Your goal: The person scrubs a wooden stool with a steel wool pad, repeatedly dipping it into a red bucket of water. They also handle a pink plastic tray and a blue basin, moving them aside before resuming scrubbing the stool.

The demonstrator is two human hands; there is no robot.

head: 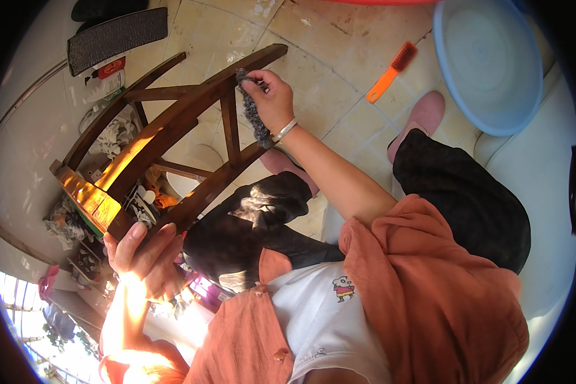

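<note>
A brown wooden stool [173,113] is tipped, its legs and crossbars stretching away from me over the tiled floor. My left hand [146,257] grips the near lower corner of its frame, in bright sunlight. In my right hand [271,98], which wears a silver bangle, is a dark grey cloth [253,113]; it hangs down beside a crossbar, and its top touches the leg at the upper right. Whether the cloth is wet cannot be seen.
An orange-handled brush [391,72] lies on the floor tiles. A blue plastic basin [492,67] is at the upper right. Pump bottles [110,69] and a dark textured pad [120,38] are at the upper left. My pink shoes [422,113] rest on the floor.
</note>
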